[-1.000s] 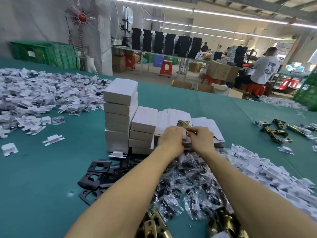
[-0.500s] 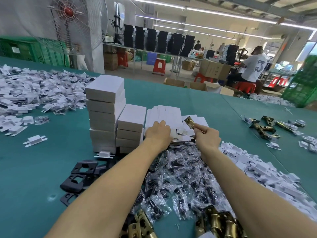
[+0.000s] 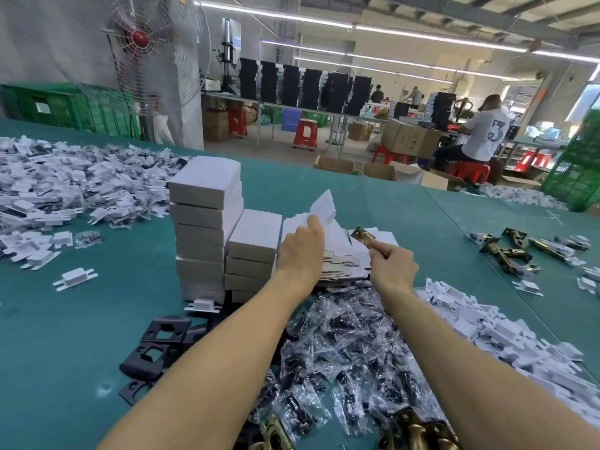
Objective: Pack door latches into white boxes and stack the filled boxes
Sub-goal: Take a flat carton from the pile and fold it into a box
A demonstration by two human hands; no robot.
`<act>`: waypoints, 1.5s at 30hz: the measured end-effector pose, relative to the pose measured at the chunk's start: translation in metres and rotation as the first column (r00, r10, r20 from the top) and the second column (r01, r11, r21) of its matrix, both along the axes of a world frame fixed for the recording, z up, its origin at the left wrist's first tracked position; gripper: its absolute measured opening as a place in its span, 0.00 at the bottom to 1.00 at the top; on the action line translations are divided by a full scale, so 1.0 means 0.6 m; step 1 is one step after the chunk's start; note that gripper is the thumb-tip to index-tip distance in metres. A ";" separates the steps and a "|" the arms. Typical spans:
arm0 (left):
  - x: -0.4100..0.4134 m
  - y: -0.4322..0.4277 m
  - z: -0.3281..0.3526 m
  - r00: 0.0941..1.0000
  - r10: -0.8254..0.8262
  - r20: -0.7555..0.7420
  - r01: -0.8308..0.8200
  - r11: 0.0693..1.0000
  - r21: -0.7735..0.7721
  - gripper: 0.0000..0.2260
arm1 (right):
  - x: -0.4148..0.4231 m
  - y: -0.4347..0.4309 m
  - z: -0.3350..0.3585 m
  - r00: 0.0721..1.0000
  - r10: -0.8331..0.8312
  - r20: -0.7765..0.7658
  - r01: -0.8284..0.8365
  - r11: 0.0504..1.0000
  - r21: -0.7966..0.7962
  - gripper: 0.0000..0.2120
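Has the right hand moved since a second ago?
Yes: the right hand, holding the latch, has shifted right, farther from the short stack of boxes.

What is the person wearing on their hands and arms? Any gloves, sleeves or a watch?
Nothing at all. The left hand and right hand have no gloves, and no rings show. The left forearm and right forearm are uncovered too: no sleeve comes into view, and no watch or band shows.
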State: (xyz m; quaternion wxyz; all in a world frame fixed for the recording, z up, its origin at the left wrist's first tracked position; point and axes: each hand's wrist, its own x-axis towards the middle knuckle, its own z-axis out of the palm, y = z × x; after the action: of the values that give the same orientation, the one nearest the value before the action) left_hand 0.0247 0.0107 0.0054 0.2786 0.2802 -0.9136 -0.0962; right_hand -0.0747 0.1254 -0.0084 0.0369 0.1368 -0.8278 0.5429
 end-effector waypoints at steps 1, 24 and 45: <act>0.002 -0.001 0.005 0.998 0.017 -0.065 -0.014 0.999 0.039 0.12 | 0.003 -0.009 0.001 0.997 0.034 -0.075 -0.030 0.998 0.061 0.13; 0.109 0.061 0.004 0.912 -0.029 -0.409 0.068 0.994 0.081 0.03 | 0.051 -0.015 0.004 0.913 0.405 0.052 -0.408 0.904 0.129 0.21; 0.184 0.124 0.014 0.979 -0.196 -0.063 0.204 0.964 0.168 0.53 | 0.172 0.098 0.073 0.770 0.579 0.268 -0.413 0.773 -0.482 0.08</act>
State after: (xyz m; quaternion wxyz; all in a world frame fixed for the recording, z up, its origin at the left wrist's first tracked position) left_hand 0.1349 0.0849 0.0139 0.2626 0.2077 -0.9187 -0.2095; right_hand 0.0286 0.1842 0.0353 -0.2549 0.2302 -0.6217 0.7039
